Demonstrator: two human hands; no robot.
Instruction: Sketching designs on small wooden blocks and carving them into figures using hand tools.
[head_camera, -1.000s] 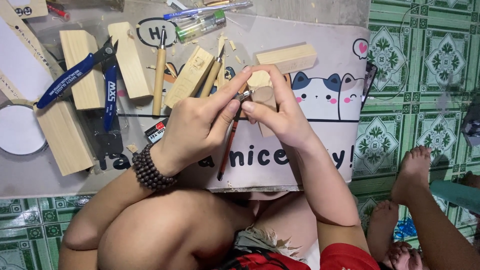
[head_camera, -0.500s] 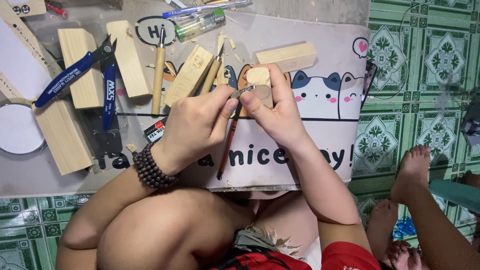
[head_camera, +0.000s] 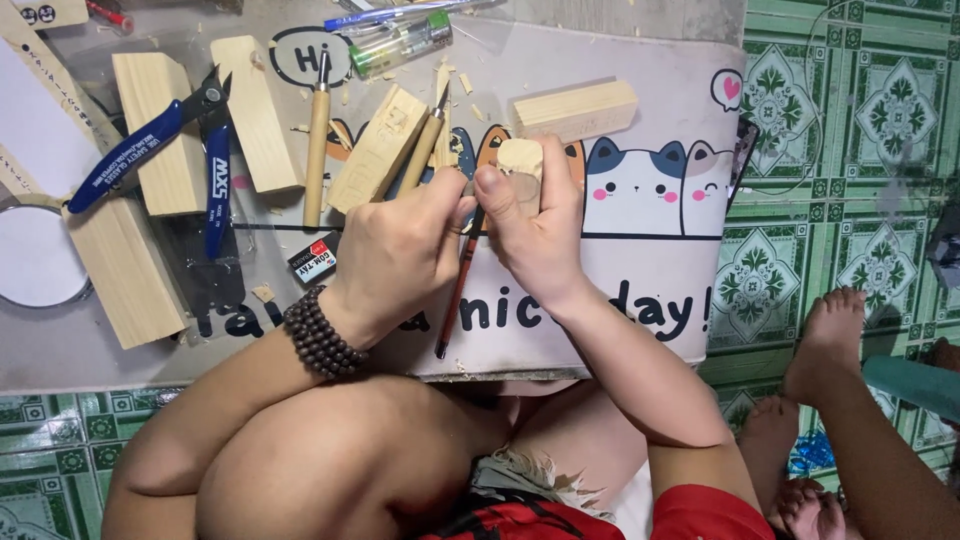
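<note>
Left hand (head_camera: 400, 255), beaded bracelet (head_camera: 322, 335) at wrist, closed around thin reddish-brown carving tool (head_camera: 455, 290), tip now against small wood piece (head_camera: 520, 160); a second ago tool and piece sat a little lower and apart, so cutting contact looks resumed

Right hand (head_camera: 535, 225) gripping that pale, rounded wood piece, centre of frame, above cat-print mat (head_camera: 640, 260) on bench

Upper left: blue-handled cutters (head_camera: 150, 140) across squared, smooth pine blocks (head_camera: 150, 130); wooden-handled knives (head_camera: 318, 140) beside carved block (head_camera: 380, 150); another plain block (head_camera: 575, 108) upper centre; pale shavings scattered; green patterned floor tiles (head_camera: 850, 120) at right
</note>
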